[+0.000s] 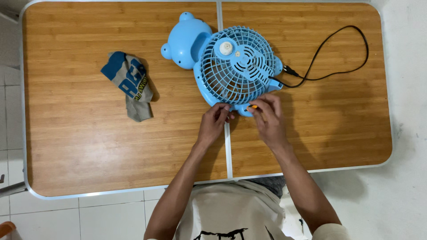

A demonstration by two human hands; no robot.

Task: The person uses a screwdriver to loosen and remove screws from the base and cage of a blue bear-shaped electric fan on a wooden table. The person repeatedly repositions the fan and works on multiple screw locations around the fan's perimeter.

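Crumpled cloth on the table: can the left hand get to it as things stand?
Probably yes. The cloth lies alone on bare table, to the left of the left hand, which rests at the fan rim. Nothing lies between them.

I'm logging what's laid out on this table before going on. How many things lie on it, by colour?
Blue: 1, the bear-shaped fan, which the left hand and right hand touch at its near edge
Black: 1, the cord plugged into the fan
Grey and blue: 1, the crumpled cloth
Total: 3 on the wooden table
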